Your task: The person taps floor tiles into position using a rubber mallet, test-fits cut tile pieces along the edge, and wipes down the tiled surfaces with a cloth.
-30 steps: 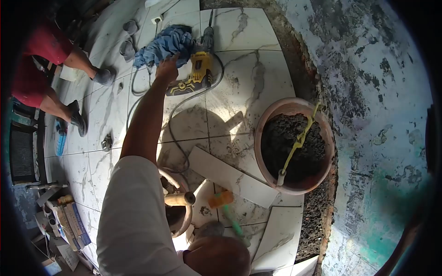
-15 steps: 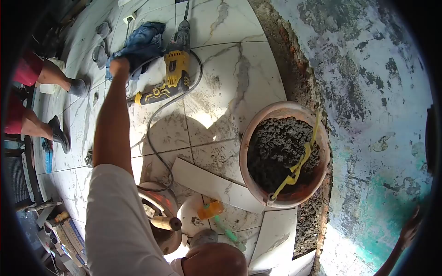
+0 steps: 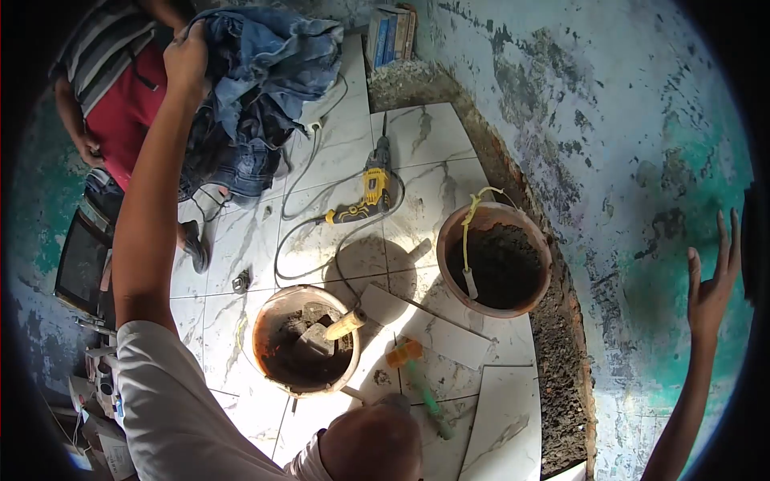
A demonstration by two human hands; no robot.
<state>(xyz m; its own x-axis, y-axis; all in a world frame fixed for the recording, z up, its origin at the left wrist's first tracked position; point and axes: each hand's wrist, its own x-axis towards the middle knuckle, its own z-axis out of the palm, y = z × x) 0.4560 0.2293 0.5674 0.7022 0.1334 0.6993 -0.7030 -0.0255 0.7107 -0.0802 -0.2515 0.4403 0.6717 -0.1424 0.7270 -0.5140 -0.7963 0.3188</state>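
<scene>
My left hand [image 3: 186, 60], fingers closed, grips a bundle of worn blue denim clothing [image 3: 269, 80] held up at the top left. Its folds hang down over the tiled floor. Another person's hand and forearm [image 3: 170, 12] reach in right beside my left hand. At the far right, my right hand [image 3: 710, 297] is raised in front of the peeling wall, fingers spread and nothing in them. Below and right of the denim, a yellow and black power drill [image 3: 374, 184] lies on the floor with its cable looped about it.
A bucket [image 3: 258, 337] holds dark material and a wooden-handled trowel [image 3: 341, 327]. Another bucket [image 3: 443, 248] of dark soil has a yellow strap. Cut tiles [image 3: 501, 421] and an orange and green object [image 3: 405, 353] lie nearby. A rough trench [image 3: 561, 401] follows the wall. A person in red shorts [image 3: 120, 132] stands left.
My left hand has lifted the denim from the floor towards the standing person. My right hand has risen and spread its fingers. The camera view has shifted, showing both buckets more fully.
</scene>
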